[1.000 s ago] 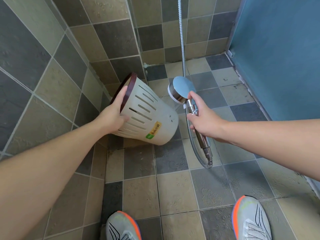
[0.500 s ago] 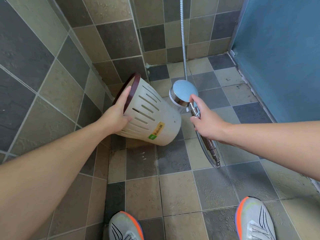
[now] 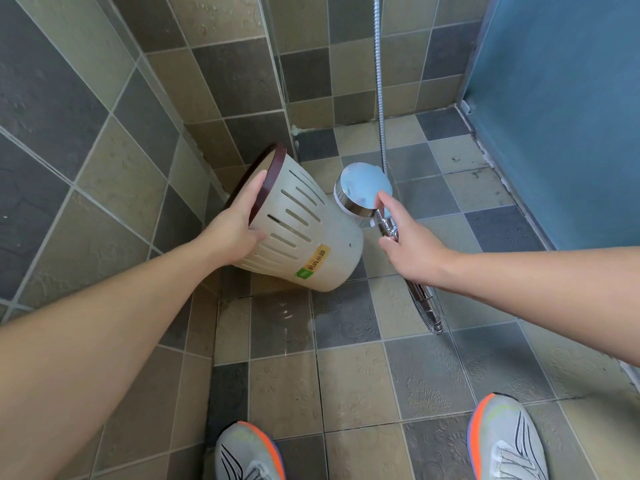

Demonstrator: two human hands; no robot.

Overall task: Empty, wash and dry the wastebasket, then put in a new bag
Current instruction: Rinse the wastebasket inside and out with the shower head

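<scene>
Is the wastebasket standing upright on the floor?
No. The left hand holds the wastebasket tipped on its side by the rim, its base toward the shower head.

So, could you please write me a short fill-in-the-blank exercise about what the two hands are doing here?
1. The left hand grips the wastebasket at its dark ___.
2. The right hand holds the handle of a chrome ___.
3. The wastebasket is tilted, with its opening turned toward the tiled ___.
4. Both shoes have ___ trim.

Missing words: rim; shower head; wall; orange
</scene>
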